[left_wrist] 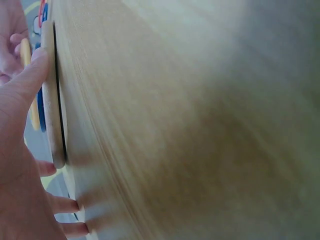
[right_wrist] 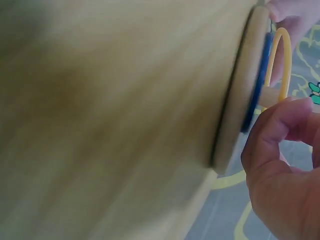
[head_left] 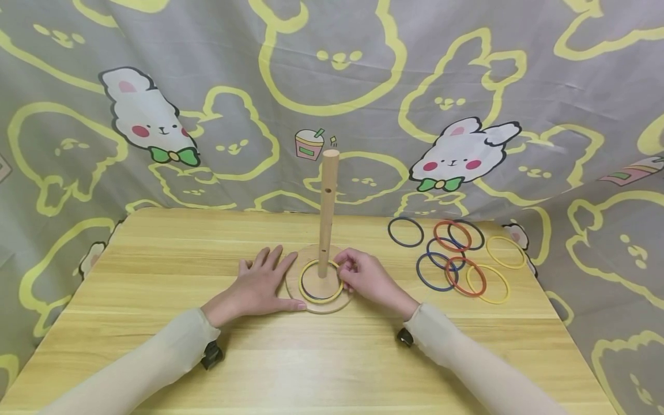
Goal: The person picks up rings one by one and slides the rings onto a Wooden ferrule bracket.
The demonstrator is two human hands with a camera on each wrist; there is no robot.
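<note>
Nearest are two pale grey-beige sleeves (head_left: 155, 351), each with a small black device (head_left: 211, 355) at the wrist, reaching over a light yellow wood-grain counter (head_left: 301, 369). Past the cuffs, the left hand (head_left: 259, 285) lies with straight, spread fingers at the left side of a flat, round wooden base (head_left: 321, 310); its thumb touches the base's near edge, its index finger is at the left rim, and its grip has hold of nothing. The right hand (head_left: 370, 282) has curled fingers, its grip closed in a pinch on the right edge of a thin yellow ring (right_wrist: 287, 60). That yellow ring is around an upright, round wooden post (head_left: 328, 207) with small holes in it, rising from the base. The ring tilts slightly above a dark blue ring (right_wrist: 260, 82) that lies on the base, also around the post.

Farther off to the right, eight thin rings lie on the counter: two red rings (head_left: 469, 295), two more yellow rings (head_left: 510, 267) and four more blue rings (head_left: 438, 289). Six overlap in a chain; one blue ring lies apart to the left, and one yellow ring lies beside the chain's right side.

Behind the counter hangs a grey cloth (head_left: 337, 69) printed with yellow outlines and white rabbits.
</note>
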